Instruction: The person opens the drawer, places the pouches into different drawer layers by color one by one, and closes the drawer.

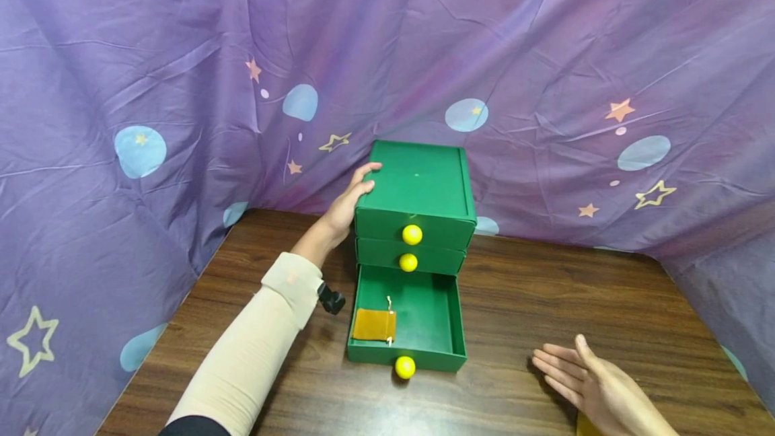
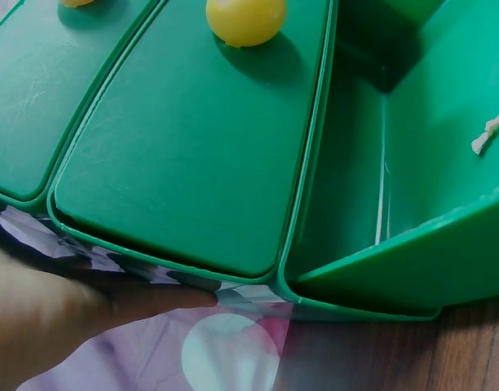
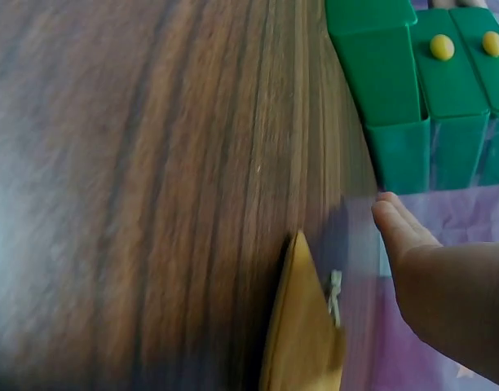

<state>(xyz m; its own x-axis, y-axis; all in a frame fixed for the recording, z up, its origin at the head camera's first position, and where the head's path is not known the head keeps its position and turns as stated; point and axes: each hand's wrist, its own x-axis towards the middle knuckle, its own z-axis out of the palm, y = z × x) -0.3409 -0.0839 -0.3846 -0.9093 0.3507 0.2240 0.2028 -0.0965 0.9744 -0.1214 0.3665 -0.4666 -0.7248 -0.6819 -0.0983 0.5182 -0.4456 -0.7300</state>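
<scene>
A green cabinet with stacked drawers [image 1: 418, 184] and yellow round knobs stands on the table. Its bottom drawer [image 1: 426, 305] is pulled out, and a mustard-yellow drawstring pouch [image 1: 374, 325] lies in the drawer's left part. My left hand [image 1: 346, 207] rests against the cabinet's left side, fingers extended near the top edge. To the right of the drawer, my right hand [image 1: 596, 381] is over the table with straight fingers, holding nothing visible. Close to that hand, a second yellow pouch [image 3: 305, 338] with a pale cord shows in the right wrist view; the head view cuts most of it off.
The two upper drawers, with their knobs [image 1: 412, 234], are closed. A dark wood-grain table [image 1: 514, 308] extends on both sides of the cabinet. Behind it hangs a purple cloth [image 1: 375, 39] patterned with stars and blue ovals. My left wrist wears a strap with a black buckle [image 1: 331, 298].
</scene>
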